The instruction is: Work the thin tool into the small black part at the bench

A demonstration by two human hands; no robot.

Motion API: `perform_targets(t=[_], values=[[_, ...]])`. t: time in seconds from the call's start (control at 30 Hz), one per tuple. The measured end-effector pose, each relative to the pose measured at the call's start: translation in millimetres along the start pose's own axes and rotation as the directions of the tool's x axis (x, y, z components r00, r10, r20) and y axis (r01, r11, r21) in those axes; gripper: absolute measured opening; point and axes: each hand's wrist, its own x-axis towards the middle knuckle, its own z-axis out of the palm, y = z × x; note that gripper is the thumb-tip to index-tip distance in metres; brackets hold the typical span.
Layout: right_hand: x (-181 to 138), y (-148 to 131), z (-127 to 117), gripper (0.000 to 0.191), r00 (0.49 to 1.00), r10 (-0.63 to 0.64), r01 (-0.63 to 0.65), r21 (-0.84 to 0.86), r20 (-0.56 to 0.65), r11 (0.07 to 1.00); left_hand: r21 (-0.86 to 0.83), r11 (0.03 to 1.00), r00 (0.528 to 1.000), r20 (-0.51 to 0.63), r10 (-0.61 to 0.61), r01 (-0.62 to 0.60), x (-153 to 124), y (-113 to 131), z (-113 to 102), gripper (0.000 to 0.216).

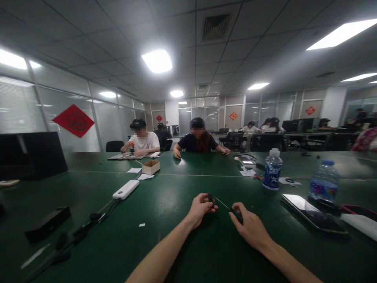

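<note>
Above the near part of the green table [165, 243], I've got the L hand [200, 209] on the head cam w/ its fingers closed on a small blk part [210, 197], and the R hand [251, 227] w/ fingers wrapped round a screwdriver-like tool [223, 203], its thin shaft pointing at the part; can't tell from here if the tip touches. Off to the R I see a phone [313, 215] lying nr a blue-capped bottle [324, 182]; to the L, a wht oblong device [126, 190] and, farther back, an open cardboard box [151, 169].

red wall diamond [73, 121] | open cardboard box [151, 169] | blue-capped bottle [323, 184] behind phone [314, 216]
</note>
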Motion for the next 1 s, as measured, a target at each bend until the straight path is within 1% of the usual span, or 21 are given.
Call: perform_targets(t=[0.17,0.37,0.47,0.57,0.8,0.9,1.0], values=[[-1.8,-3.3,0.3,0.028,0.997,-0.046,0.046,0.001,0.059,0.999,-0.018,0.999,0.999,-0.011,0.036,-0.036,2.6,-3.1,-1.6,0.028],[-3.0,-8.0,-3.6,0.029,0.991,-0.055,0.057,-0.017,0.119,0.998,-0.045,0.999,0.998,-0.065,-0.009,0.006,1.2,1.6,2.0,0.024],[-3.8,-8.4,-4.1,0.03,0.991,-0.083,0.086,-0.019,0.108,0.996,-0.068,0.998,0.995,-0.097,-0.013,0.007,0.2,2.8,4.2,0.021],[-4.4,-7.9,-3.5,0.031,0.99,-0.108,0.11,-0.022,0.094,0.994,-0.079,0.997,0.994,-0.114,-0.002,-0.007,-0.2,2.2,4.9,0.022],[-2.9,-4.8,-1.6,0.031,0.989,-0.105,0.107,-0.013,0.107,0.994,-0.057,0.998,0.999,-0.051,-0.014,0.011,-0.6,1.5,3.1,0.022],[-2.6,-2.5,0.5,0.03,0.992,-0.099,0.102,-0.031,0.075,0.994,-0.051,0.999,0.998,-0.059,0.01,-0.013,-0.8,2.5,3.4,0.022],[-2.5,0.8,3.2,0.03,0.994,-0.094,0.095,-0.013,0.053,0.995,-0.047,0.998,0.997,-0.077,0.029,-0.032,-0.8,3.0,4.1,0.022]])
